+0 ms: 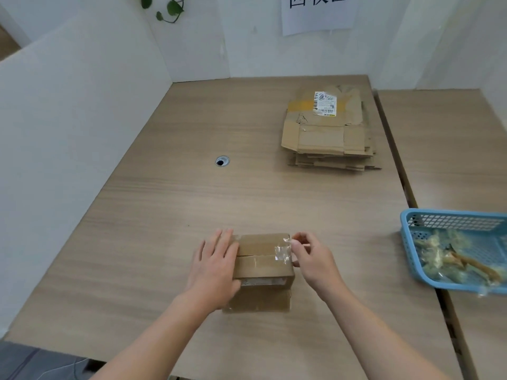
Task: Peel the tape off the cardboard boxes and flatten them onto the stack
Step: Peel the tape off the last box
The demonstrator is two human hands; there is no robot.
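Left hand [216,263] flat on small cardboard box [262,266], fingers straight — right hand [312,260] pinching clear tape [284,252] at its right edge, flattened stack [327,133] far right.

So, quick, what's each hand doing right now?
Left hand: open, fingers straight, resting flat on the cardboard box.
Right hand: closed, pinching the clear tape at the box's right edge.

Brown cardboard box [262,266], clear tape [284,252]; wood-grain beige table [178,204]; blue lattice basket [411,231]; white walls [82,105].
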